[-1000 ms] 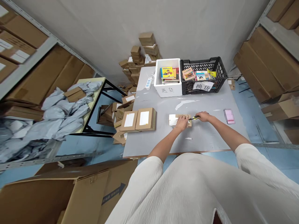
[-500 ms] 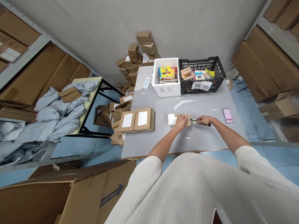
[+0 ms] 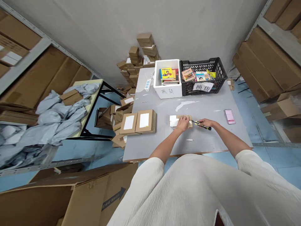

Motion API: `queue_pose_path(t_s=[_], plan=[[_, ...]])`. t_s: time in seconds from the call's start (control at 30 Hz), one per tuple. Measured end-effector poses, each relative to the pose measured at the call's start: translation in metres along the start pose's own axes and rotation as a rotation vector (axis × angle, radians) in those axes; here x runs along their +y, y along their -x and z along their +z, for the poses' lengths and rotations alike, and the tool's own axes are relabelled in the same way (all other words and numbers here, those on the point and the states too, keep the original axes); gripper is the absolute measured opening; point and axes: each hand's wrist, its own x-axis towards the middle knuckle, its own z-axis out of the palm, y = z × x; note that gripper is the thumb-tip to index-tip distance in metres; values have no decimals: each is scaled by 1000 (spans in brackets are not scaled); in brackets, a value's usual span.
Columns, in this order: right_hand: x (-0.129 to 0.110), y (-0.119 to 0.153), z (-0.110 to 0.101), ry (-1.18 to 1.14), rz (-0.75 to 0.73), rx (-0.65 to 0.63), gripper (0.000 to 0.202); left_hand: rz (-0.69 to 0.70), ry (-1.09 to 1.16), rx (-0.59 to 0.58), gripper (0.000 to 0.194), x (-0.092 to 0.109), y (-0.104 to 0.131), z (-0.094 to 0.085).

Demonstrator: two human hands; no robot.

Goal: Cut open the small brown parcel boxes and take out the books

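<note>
A small cardboard box [image 3: 173,121] with a white label lies on the grey table [image 3: 162,141]. Over its middle and right part rests my left hand [image 3: 183,123], fingers bent and pressed on the box. My right hand [image 3: 205,122] is closed round a black and yellow cutter [image 3: 201,125], whose tip reaches the right end of the box. Whether the blade is inside the cardboard is too small to tell.
Behind the hands stand a white bin [image 3: 167,92] and a black crate [image 3: 219,73], both with books. Two stacks of flat cardboard parcels [image 3: 144,121] sit left. A pink item [image 3: 229,116] lies right. Grey bags [image 3: 58,113] cover the side table.
The cutter's rear end has tilted slightly toward my body, while its tip remains by the box. My left hand stays on the box.
</note>
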Motion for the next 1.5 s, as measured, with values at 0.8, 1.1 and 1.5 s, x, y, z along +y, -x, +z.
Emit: queue_pose_path(t_s=[0.8, 1.1, 1.5], plan=[[-4, 38, 17, 655, -252, 192, 45, -106, -15, 75, 61, -12, -24, -9], [-2, 34, 23, 712, -213, 209, 47, -181, -45, 1, 44, -8, -37, -16], [7, 28, 29, 630, -251, 270, 46, 30, -68, 230, 66, -17, -17, 24]])
